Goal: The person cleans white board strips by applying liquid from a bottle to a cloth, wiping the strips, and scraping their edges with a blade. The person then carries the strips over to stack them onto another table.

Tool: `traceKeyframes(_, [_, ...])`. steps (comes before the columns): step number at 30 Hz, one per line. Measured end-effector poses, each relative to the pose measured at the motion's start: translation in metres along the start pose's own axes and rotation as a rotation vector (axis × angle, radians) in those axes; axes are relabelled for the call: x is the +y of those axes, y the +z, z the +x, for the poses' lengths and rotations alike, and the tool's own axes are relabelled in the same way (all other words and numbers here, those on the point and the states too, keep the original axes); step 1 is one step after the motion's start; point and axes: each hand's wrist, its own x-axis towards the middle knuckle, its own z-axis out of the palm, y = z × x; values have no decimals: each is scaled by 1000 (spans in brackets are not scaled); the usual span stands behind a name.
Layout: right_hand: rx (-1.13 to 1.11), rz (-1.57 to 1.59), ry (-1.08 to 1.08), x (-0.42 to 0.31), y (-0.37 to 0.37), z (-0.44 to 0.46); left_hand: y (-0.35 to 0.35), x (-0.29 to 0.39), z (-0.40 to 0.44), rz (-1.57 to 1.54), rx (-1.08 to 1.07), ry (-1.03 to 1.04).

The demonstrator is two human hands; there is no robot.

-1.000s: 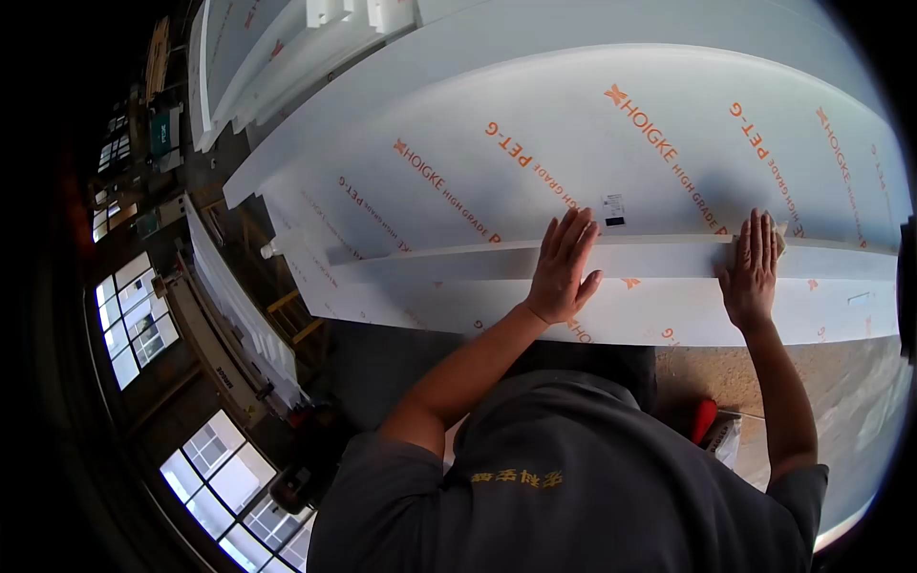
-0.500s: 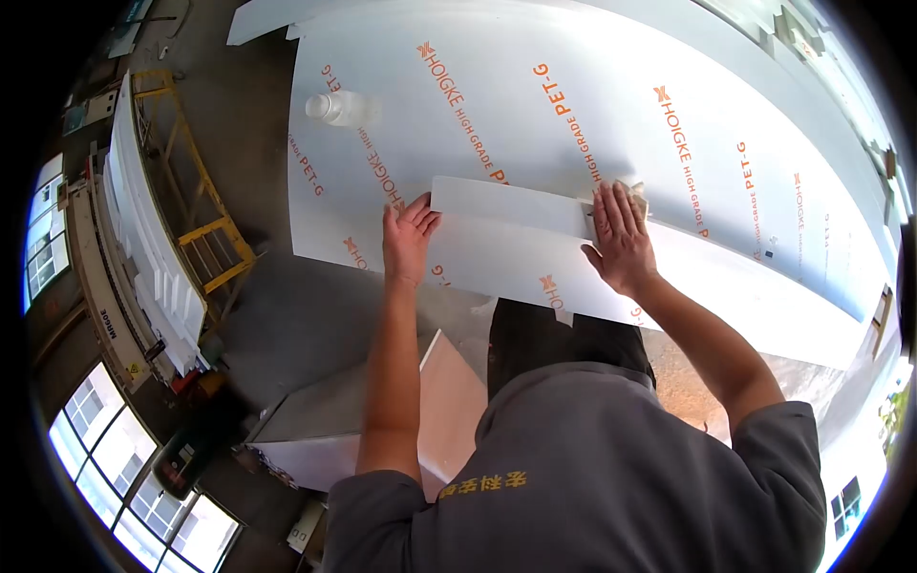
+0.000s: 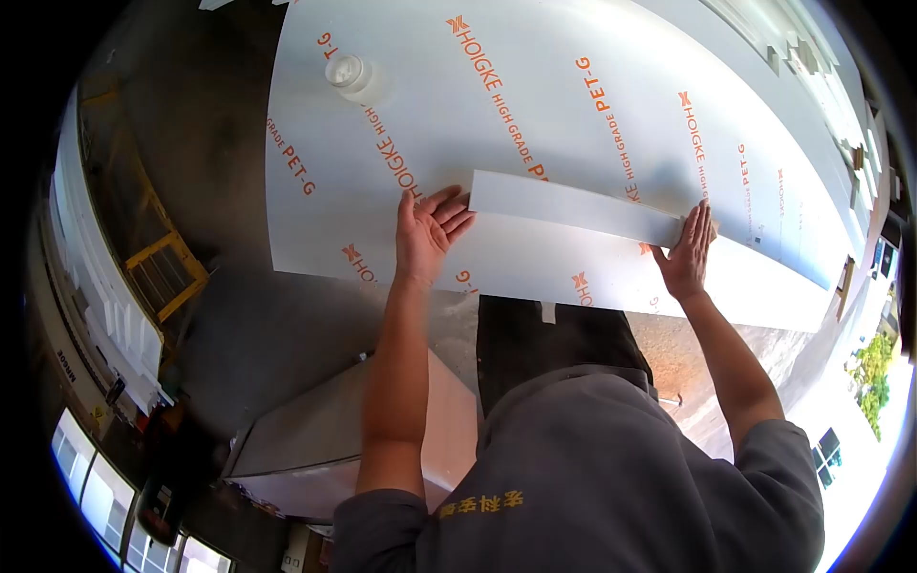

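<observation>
A long white strip (image 3: 573, 207) lies across a large white sheet printed with orange lettering (image 3: 325, 220). At the strip's left end is my left hand (image 3: 426, 244), palm turned up and fingers stretched apart, its fingertips against or just behind the end edge. My right hand (image 3: 684, 263) rests farther along the strip, fingers extended and pressed over a small beige cloth (image 3: 714, 230). Most of the cloth is hidden under that hand. A clear bottle (image 3: 346, 71) with a whitish cap stands on the sheet at the upper left.
A box-like pale cabinet (image 3: 315, 430) stands by my left arm. Beyond it on the left are a yellow metal frame (image 3: 167, 272) and stacked white panels (image 3: 110, 296). More white pieces (image 3: 821, 62) lie past the sheet's far right side.
My right hand has slid right along the strip with the cloth. My left hand stays at the strip's left end, its fingers spread wider. The whole view has shifted.
</observation>
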Motion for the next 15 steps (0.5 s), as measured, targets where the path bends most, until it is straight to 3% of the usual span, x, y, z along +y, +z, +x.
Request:
traceKeyframes(3, [-120,68,-173,-118,-1,49,0,-10,6,13,-16,-23])
traceKeyframes(5, [-96,303,-479,-262,5,102,-5,-14,10,34,-54,-10])
traceKeyframes(6, [-71,297,-520,-279,5,108,11,-8,5,44,3,45])
traceKeyframes(9, [-148,259,-628,-255,3,84,2,-10,8,-60,-3,-39])
traceKeyframes(10, [-253,268,-569,-241,-2,36,-12,-19,-32,-43,116,-88])
traceKeyframes(13, [-227,136,-405,-175,3,41,-9,-13,4,46,-2,-25])
traceKeyframes(15, [-180,220,-400,-194,7,39,-13,-6,2,-8,-7,-14])
